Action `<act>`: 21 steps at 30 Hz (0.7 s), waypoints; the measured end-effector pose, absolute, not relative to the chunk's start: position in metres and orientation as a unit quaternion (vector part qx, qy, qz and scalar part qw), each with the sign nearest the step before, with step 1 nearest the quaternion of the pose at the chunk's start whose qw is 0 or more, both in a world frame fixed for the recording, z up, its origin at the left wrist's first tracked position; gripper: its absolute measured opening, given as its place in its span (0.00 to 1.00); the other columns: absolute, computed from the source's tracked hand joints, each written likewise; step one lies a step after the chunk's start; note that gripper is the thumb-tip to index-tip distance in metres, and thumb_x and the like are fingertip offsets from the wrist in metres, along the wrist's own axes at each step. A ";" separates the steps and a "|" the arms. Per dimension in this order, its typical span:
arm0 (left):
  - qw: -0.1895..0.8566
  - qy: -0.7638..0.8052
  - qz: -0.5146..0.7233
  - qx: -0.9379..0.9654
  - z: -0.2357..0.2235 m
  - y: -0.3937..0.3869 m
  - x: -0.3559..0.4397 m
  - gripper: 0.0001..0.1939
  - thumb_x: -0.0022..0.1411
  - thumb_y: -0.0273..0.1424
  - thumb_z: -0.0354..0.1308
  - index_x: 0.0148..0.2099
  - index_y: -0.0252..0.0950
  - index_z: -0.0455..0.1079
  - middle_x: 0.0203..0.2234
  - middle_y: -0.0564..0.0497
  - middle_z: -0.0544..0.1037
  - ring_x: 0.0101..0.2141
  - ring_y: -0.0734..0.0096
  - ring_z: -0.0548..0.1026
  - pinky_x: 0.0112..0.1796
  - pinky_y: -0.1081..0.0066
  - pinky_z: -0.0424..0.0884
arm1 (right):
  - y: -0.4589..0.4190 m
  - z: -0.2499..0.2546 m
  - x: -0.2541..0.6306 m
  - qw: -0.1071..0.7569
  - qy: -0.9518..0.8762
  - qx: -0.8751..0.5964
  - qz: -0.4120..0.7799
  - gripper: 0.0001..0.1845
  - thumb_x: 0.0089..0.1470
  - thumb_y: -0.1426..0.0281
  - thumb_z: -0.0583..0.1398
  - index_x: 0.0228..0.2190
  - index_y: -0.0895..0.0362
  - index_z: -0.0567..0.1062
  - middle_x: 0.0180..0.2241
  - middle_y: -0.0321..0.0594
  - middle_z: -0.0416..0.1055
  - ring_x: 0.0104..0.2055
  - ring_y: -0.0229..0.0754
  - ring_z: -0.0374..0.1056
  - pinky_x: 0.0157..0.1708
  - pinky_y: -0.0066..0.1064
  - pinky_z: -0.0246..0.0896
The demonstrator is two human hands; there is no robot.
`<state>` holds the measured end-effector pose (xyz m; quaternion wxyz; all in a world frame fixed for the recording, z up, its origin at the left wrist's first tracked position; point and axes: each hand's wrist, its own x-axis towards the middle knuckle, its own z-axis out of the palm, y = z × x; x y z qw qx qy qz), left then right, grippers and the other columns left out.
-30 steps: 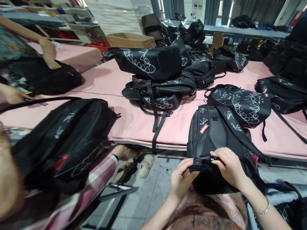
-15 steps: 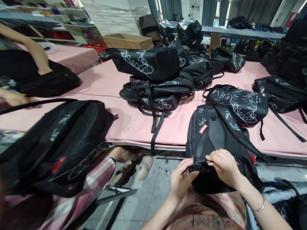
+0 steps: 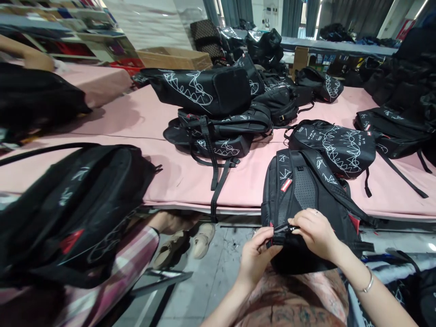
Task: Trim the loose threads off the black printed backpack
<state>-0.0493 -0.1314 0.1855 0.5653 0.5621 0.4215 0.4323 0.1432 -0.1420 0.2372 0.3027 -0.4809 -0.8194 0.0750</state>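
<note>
Leaning against the near edge of the pink bench, one black backpack is turning its padded back panel upward, its lower part hanging past that edge toward the person's lap. Two bare hands are working at its lower left: the left hand is reaching up from below, its narrow grip holding the end of one black strap between thumb and fingers; the right hand is angling inward across the panel, its fingers curling and its narrow grip pinching a small black piece, too small to make out. One bracelet is circling the right wrist. Just behind the backpack, one scribbled backpack is lying on the bench. Three stacked bags are rising left of it, two straps dangling toward the near edge. One bag is resting toward the bench's right side, and one left backpack is overlapping the near edge's left end. One open carton is standing beyond the stack.
</note>
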 end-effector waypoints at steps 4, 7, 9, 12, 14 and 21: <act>0.578 0.422 0.420 0.558 0.185 -0.131 -0.049 0.11 0.47 0.33 0.64 0.35 0.36 0.75 0.35 0.45 0.75 0.40 0.62 0.72 0.42 0.65 0.70 | -0.144 0.239 0.142 0.273 -0.823 -0.496 0.044 0.09 0.59 0.72 0.52 0.36 0.57 0.72 0.31 0.41 0.70 0.32 0.41 0.61 0.33 0.32 0.55; 0.590 0.419 0.416 0.551 0.185 -0.131 -0.047 0.11 0.46 0.33 0.64 0.35 0.36 0.75 0.35 0.45 0.74 0.40 0.63 0.72 0.42 0.64 0.69 | -0.147 0.240 0.141 0.256 -0.823 -0.506 0.021 0.09 0.58 0.73 0.51 0.36 0.57 0.72 0.30 0.40 0.70 0.30 0.41 0.60 0.31 0.33 0.54; 0.600 0.418 0.412 0.543 0.186 -0.131 -0.046 0.12 0.45 0.33 0.65 0.35 0.35 0.75 0.35 0.45 0.74 0.39 0.63 0.72 0.42 0.65 0.70 | -0.149 0.239 0.141 0.264 -0.818 -0.510 0.023 0.10 0.58 0.74 0.51 0.35 0.56 0.72 0.29 0.40 0.70 0.30 0.41 0.60 0.30 0.33 0.53; 0.626 0.422 0.418 0.505 0.189 -0.130 -0.045 0.15 0.44 0.34 0.66 0.36 0.35 0.74 0.36 0.46 0.74 0.38 0.64 0.72 0.41 0.66 0.70 | -0.149 0.233 0.143 0.352 -0.770 -0.522 0.102 0.08 0.57 0.73 0.52 0.32 0.56 0.71 0.29 0.40 0.70 0.31 0.41 0.63 0.33 0.33 0.56; 0.664 0.412 0.404 0.475 0.194 -0.128 -0.046 0.16 0.45 0.36 0.65 0.38 0.35 0.72 0.35 0.47 0.75 0.37 0.65 0.73 0.40 0.67 0.70 | -0.147 0.225 0.142 0.434 -0.687 -0.545 0.208 0.05 0.55 0.72 0.53 0.33 0.56 0.70 0.30 0.39 0.70 0.33 0.40 0.64 0.34 0.32 0.58; 0.614 0.509 0.321 0.510 0.213 -0.134 -0.047 0.16 0.42 0.44 0.65 0.28 0.37 0.71 0.24 0.54 0.75 0.29 0.67 0.72 0.28 0.71 0.71 | -0.142 0.209 0.105 0.474 -0.425 -0.582 0.507 0.10 0.40 0.71 0.64 0.29 0.57 0.70 0.19 0.26 0.61 0.20 0.32 0.58 0.20 0.23 0.54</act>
